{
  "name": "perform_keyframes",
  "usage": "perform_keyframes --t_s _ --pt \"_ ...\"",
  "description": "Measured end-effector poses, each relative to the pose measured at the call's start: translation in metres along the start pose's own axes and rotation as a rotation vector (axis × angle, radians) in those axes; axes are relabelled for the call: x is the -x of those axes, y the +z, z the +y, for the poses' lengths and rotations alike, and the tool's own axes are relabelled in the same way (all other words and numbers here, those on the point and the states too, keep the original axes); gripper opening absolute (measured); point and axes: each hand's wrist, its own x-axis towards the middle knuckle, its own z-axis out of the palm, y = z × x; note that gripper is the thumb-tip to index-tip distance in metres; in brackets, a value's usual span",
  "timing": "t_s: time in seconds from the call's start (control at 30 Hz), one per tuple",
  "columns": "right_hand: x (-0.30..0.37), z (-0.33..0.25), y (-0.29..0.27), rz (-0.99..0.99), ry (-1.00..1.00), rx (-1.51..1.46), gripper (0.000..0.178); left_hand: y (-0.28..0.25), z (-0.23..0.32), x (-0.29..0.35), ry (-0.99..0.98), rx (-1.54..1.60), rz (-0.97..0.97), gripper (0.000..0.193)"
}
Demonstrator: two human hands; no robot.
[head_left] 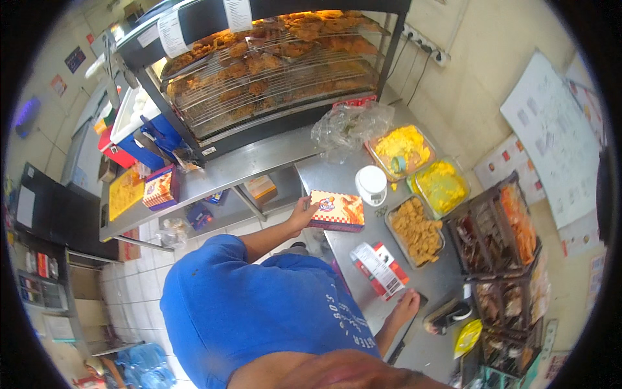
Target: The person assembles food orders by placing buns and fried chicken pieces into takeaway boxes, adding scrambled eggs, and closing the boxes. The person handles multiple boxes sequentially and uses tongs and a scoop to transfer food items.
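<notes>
My left hand point(301, 216) grips the near-left edge of a printed cardboard food box point(336, 211), held level by the steel counter's edge. My right hand point(405, 306) rests low over the counter, fingers curled, close to the corner of a red and white carton point(382, 277). A long white printed slip point(381, 269) lies across that carton. Beside the right hand a thin dark strip with a black end point(422, 300) shows; what the fingers hold, if anything, is too small to make out.
A tray of fried nuggets point(415, 232), a white round scale point(371, 184) and yellow-filled tubs point(440, 187) stand on the counter point(337, 175). Dark bins point(487, 220) line the right side. Behind is a heated glass cabinet point(272, 71) of fried food. More boxes point(161, 188) sit at left.
</notes>
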Motion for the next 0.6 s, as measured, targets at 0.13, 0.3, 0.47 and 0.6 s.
perform_keyframes --t_s 0.13,0.3,0.47,0.6 --pt "0.018 -0.065 0.044 0.097 -0.068 -0.170 0.012 0.019 0.028 -0.030 0.238 -0.540 -0.095 0.060" --pt "-0.012 -0.047 0.087 -0.080 -0.256 -0.086 0.027 -0.004 0.069 -0.078 0.859 -0.782 0.190 0.047" --pt "0.016 -0.112 0.147 -0.232 -0.325 -0.148 0.051 -0.073 0.268 -0.029 1.283 -0.381 0.568 0.035" --pt "0.018 -0.115 0.176 -0.278 -0.310 -0.091 0.042 -0.157 0.402 0.010 1.702 -0.066 1.026 0.035"
